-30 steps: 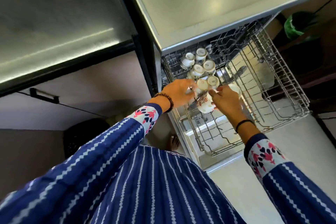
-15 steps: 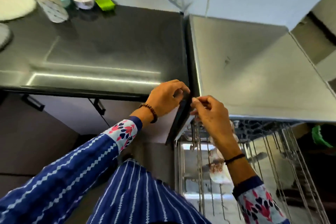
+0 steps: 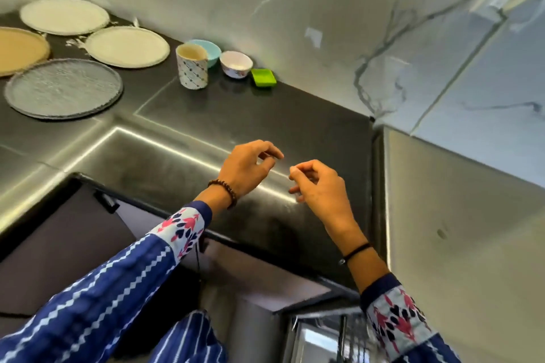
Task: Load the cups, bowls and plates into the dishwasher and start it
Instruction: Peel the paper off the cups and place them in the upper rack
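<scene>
1. Head view, the hands: the left hand and the right hand hover side by side over the front of the black countertop. They are near each other but not touching. Both have loosely curled fingers and grip nothing. The left thumb and forefinger almost meet, and the right fingertips point towards the left hand.
2. Head view, the wrists: a brown bead bracelet circles the left wrist and a thin black band the right. Both sleeves are blue with white zigzag stripes and flowered cuffs.
3. Head view, the plates: four lie flat at the far left of the countertop, well apart from the hands. A white plate sits nearest the wall and a second white plate lies just right of it. A tan plate is cut by the left edge, and a grey plate is nearest the person.
4. Head view, cup and bowls: a patterned cup stands upright right of the plates. A pale blue bowl is just behind it, and a white flowered bowl is beside that. A small green dish ends the row against the marble wall.
5. Head view, the dishwasher: its steel top fills the right side, next to the countertop. Its wire rack shows only as a blurred strip at the bottom edge, below the right forearm.
</scene>
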A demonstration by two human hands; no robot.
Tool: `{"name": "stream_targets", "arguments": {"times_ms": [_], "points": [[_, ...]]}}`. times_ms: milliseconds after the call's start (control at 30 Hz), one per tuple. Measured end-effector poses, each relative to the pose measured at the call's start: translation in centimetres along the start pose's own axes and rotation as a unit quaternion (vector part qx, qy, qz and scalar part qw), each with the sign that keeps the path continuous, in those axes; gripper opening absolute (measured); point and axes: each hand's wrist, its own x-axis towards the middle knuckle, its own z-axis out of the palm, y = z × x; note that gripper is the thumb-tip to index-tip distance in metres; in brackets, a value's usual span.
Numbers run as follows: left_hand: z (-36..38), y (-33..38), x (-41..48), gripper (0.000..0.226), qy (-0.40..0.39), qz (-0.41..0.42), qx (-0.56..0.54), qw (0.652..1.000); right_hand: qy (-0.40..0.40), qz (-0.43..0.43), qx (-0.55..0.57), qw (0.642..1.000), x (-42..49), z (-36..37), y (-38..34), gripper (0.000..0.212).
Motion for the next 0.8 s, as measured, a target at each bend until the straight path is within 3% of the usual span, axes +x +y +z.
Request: {"name": "stream_targets", "arguments": {"times_ms": [333,567,667,733,800], "points": [[-11.3,-10.3,9.9,0.021,0.062,-0.084,-0.006,0.995,-0.072,-0.009,-0.010,0.997,15.5,10.8,-7.5,0.013],[-16.3,-17.9,15.4,0.015,0.184,-0.176,-0.025,0.967,-0.119,0.019,0.005,0.993,25.2,17.6,-11.0,0.017],[-17.0,-20.5,17.7,0.045,0.173,-0.217,-0.039,0.960,-0.140,0.032,0.015,0.989,28.7,20.1,-11.6,0.036],[-17.2,-21.7,19.1,0.073,0.135,-0.209,-0.086,0.965,-0.153,0.046,0.024,0.987,30.6,21.5,-11.9,0.053],[-17.0,-22.4,20.4,0.087,0.103,-0.185,-0.127,0.969,-0.170,0.057,0.066,0.982,31.8,22.6,-11.9,0.059]]}}
